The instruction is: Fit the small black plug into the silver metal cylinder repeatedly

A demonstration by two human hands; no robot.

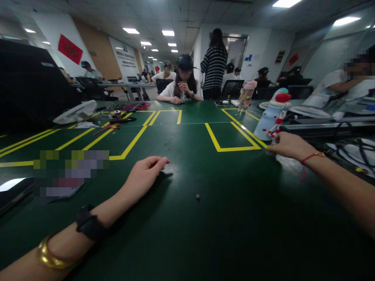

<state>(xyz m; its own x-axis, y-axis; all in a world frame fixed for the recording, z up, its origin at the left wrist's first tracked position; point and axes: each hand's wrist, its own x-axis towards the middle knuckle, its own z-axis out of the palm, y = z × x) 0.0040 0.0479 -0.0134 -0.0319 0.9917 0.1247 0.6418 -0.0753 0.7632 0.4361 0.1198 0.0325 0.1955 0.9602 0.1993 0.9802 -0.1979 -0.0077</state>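
My left hand [146,171] is over the middle left of the green table [175,242], fingers curled and thumb against the forefinger. Whatever is in that pinch, if anything, is too small to make out. A small dark ring-shaped piece [198,197] with a hole lies on the table to its right. At the right, my right hand [288,146] reaches down with its fingertips closed at a small, unclear, glassy-looking thing [271,153] on the table. Just behind those fingers stands a light-blue bottle [265,124] with a red and white figure.
A pink-lidded clear bottle [246,97] stands farther back. Yellow tape [238,149] marks the tabletop. Left are a white fan [75,112], bundled wires [131,106] and a phone-like device [14,191]. Cables [356,150] lie right. A person [184,82] sits opposite.
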